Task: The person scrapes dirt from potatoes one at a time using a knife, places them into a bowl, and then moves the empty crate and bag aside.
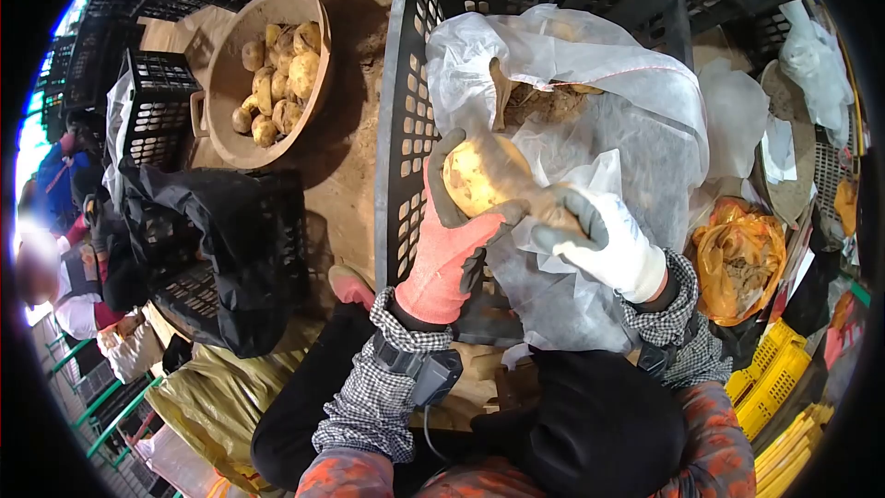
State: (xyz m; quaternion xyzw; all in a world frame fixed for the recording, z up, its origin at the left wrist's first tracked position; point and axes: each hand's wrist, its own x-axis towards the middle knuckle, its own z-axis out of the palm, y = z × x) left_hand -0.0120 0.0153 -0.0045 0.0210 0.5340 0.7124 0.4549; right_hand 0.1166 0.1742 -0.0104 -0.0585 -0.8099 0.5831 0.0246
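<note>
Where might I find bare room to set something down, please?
The soil-dusted floor strip between the tan bowl and the lined black crate looks free. Right of that crate it is crowded, with the orange bag and yellow crates.

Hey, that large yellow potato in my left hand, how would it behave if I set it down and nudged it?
The potato would probably roll, perhaps unevenly, given its rounded shape. It looks solid, so it's likely stiff and fairly heavy for its size. Its smooth-looking skin might slip a little, though the left hand seems to hold it securely.
</note>
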